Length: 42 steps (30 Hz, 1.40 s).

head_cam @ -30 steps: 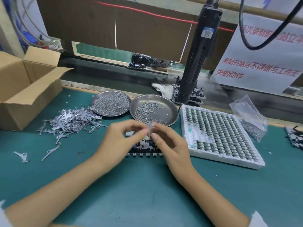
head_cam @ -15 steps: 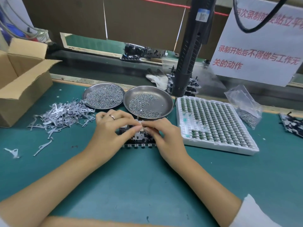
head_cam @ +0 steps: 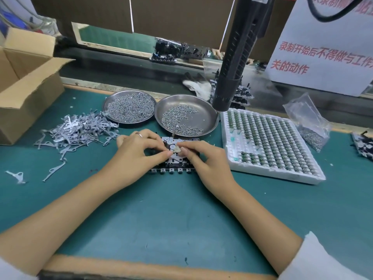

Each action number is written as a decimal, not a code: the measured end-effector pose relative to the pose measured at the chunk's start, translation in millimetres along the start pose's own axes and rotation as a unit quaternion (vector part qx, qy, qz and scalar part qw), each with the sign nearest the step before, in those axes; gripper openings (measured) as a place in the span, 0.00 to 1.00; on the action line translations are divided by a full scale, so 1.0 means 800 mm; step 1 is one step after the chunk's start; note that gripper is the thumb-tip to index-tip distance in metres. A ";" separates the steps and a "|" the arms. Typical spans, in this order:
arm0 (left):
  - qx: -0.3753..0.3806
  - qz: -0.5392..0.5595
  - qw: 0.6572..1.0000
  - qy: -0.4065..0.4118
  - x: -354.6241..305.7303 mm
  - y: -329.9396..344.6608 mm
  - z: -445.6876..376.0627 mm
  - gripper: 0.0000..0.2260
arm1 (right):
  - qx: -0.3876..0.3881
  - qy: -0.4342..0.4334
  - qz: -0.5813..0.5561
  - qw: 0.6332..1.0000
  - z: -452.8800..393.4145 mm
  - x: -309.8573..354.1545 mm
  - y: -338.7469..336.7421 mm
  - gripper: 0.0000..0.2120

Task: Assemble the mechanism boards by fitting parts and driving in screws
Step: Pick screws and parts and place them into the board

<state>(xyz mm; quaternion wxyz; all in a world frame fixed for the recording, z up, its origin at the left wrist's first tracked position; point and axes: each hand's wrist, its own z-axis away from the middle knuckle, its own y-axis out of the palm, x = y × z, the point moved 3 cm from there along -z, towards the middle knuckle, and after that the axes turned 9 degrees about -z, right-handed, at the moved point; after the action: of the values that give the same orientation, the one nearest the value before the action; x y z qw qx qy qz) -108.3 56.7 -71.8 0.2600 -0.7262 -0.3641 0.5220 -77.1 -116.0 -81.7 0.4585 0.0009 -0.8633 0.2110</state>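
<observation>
Head view: both hands (head_cam: 173, 153) pinch over mechanism board (head_cam: 171, 163).

L grip (head_cam: 139, 153), R grip (head_cam: 203, 158) fingertips pinched

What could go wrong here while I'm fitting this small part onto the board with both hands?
The small part is only pinched at the fingertips of the left hand and right hand, so it could slip into the mechanism board. The screw dish overlaps the board's far edge; a nudge might spill screws. The hanging screwdriver sits close above.
</observation>
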 end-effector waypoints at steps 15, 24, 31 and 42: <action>-0.017 0.017 1.000 -0.002 -0.007 -0.005 0.000 0.06 | 0.016 0.017 0.021 1.000 0.007 0.008 -0.003 0.08; 0.001 0.050 0.999 -0.018 -0.009 -0.003 -0.003 0.06 | 0.044 -0.010 0.079 0.996 0.012 0.007 -0.001 0.02; -0.001 0.045 0.999 -0.013 -0.010 -0.003 -0.004 0.07 | 0.080 -0.050 0.145 0.985 0.014 0.010 0.005 0.02; 0.030 0.046 0.998 -0.009 -0.009 -0.006 -0.005 0.08 | 0.010 0.026 0.012 1.000 0.008 0.006 -0.005 0.04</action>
<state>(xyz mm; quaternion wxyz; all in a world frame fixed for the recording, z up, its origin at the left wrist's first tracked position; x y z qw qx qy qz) -107.1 53.8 -62.6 0.2535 -0.7296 -0.3167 0.5506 -84.3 -121.3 -80.0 0.4783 -0.0100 -0.8489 0.2248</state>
